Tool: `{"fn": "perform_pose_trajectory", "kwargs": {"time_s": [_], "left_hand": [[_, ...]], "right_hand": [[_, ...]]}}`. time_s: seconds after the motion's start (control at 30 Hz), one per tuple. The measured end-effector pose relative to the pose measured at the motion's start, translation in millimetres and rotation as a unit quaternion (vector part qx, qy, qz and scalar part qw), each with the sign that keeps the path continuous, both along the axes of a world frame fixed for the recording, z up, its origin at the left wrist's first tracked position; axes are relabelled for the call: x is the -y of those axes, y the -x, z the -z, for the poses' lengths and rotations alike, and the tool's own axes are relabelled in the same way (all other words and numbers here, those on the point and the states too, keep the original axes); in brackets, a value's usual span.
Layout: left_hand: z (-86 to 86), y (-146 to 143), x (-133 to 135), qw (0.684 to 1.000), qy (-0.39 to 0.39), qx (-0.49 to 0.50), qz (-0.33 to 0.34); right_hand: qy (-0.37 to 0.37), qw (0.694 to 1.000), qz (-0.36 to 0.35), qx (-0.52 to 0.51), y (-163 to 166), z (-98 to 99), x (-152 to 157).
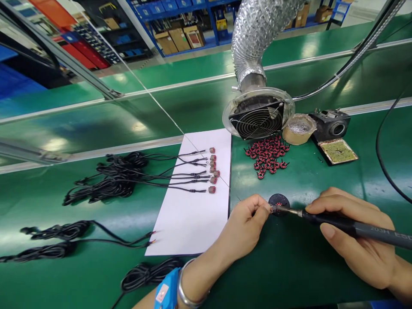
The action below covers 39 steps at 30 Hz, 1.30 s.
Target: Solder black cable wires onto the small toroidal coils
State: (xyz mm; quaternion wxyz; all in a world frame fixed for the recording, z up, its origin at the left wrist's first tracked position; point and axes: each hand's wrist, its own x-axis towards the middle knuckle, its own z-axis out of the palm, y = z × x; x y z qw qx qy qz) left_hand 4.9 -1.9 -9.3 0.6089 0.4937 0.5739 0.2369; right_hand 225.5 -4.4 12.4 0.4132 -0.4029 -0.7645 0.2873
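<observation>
My right hand (357, 236) grips a soldering iron (341, 224) with a dark handle, its metal tip pointing left. That tip reaches a small red-and-black ring part lying on a round black disc (279, 199) on the green bench. From the left, my left hand (246, 227) pinches thumb and forefinger together beside the disc. A thin solder wire (161, 107) slants down from above toward this hand, and its end within the fingers is hidden. Behind the disc lies a pile of red-and-black ring parts (268, 150).
White paper (189, 219) carries small red-ended cylinders (212, 189) and cable ends. Coiled black cables (119, 176) lie left; another coil (148, 274) sits near my left wrist. A fume extractor (257, 120) hangs behind the pile. Right of it stand a tape roll (299, 131) and iron stand with sponge (339, 151).
</observation>
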Motion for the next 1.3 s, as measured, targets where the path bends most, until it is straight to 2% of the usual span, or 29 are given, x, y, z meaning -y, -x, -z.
{"fn": "perform_pose_trajectory", "kwargs": {"time_s": [0.43,0.97,1.1,1.2,1.3], "left_hand": [[-0.6,0,0,1.000,-0.002,-0.004,0.002],[-0.2,0,0,1.000,0.004,0.002,0.002],[-0.9,1,0,1.000,0.009,0.006,0.003],[-2.9,2,0,1.000,0.006,0.012,0.018],[-6.1,3,2,0.999,-0.003,0.009,0.040]], "right_hand": [[-0.048,0.998,-0.045,-0.024,9,-5.8,6],[-0.030,0.999,-0.026,-0.003,2,-8.9,11],[-0.061,0.998,-0.031,-0.003,4,-10.4,4],[-0.101,0.995,-0.018,-0.014,10,-5.0,-3],[-0.108,0.994,-0.022,0.010,20,7.8,-9]]}}
